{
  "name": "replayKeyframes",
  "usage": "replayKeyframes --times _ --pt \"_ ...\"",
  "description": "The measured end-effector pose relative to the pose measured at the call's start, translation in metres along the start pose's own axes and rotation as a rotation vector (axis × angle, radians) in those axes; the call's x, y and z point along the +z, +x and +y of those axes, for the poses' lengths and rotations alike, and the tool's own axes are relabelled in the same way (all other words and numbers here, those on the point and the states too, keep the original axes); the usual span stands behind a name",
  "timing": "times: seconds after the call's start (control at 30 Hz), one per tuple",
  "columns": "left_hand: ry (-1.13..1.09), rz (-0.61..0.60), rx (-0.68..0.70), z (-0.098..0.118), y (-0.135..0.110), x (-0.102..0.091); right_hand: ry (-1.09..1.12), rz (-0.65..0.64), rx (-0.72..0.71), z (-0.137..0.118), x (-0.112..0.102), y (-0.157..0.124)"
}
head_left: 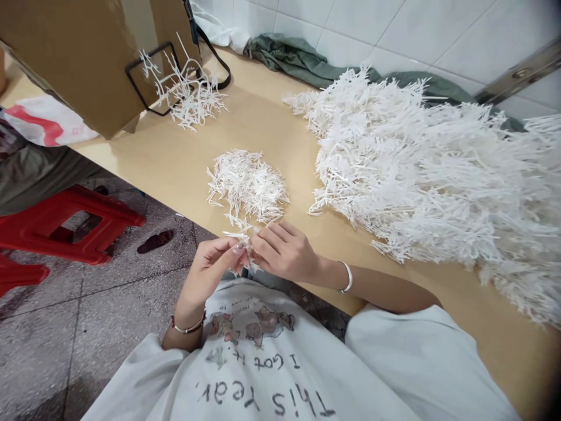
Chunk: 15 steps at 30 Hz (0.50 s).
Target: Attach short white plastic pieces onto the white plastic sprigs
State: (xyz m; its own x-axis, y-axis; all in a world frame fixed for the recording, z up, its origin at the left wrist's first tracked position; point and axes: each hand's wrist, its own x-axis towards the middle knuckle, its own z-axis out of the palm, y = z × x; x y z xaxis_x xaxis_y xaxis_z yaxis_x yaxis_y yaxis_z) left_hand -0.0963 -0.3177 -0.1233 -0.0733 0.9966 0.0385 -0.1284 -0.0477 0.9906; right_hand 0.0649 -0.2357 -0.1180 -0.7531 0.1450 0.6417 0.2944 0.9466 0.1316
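Close to my body at the table's front edge, my left hand (pixel 214 262) and my right hand (pixel 287 254) meet around a white branched plastic piece (pixel 239 235). The left thumb and fingers pinch thin white strands of it. My right hand is curled with its knuckles up, its fingertips on the same piece and partly hidden. Just beyond the hands lies a small pile of short white sticks (pixel 248 184). To the right spreads a large heap of white branched pieces (pixel 429 181).
A tangle of bare white branched stems (pixel 197 102) lies by a cardboard box (pixel 96 52) with a black wire frame (pixel 131 82). Dark green cloth (pixel 293 58) runs along the tiled wall. Left of the table (pixel 175 169) are red stools (pixel 79 222) and a seated person's leg (pixel 39 175).
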Motion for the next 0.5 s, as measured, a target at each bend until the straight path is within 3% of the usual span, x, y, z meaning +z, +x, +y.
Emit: replayKeyframes --times 0.13,0.23,0.33,0.43,0.5 --pt "0.008 0.029 0.062 -0.003 0.000 0.001 0.238 0.005 0.047 -0.001 -0.001 -0.002" --pt "-0.035 0.186 0.166 -0.006 0.002 0.001 0.682 -0.041 0.314 -0.004 -0.004 -0.001" --pt "-0.039 0.289 0.164 -0.009 0.006 0.000 1.135 -0.139 0.619 -0.006 -0.005 0.002" --pt "-0.001 0.246 0.101 -0.013 0.010 -0.005 1.527 -0.233 0.857 -0.004 -0.003 0.005" --pt "-0.002 0.155 0.071 -0.016 0.013 -0.010 1.721 -0.268 0.950 -0.002 0.000 0.007"
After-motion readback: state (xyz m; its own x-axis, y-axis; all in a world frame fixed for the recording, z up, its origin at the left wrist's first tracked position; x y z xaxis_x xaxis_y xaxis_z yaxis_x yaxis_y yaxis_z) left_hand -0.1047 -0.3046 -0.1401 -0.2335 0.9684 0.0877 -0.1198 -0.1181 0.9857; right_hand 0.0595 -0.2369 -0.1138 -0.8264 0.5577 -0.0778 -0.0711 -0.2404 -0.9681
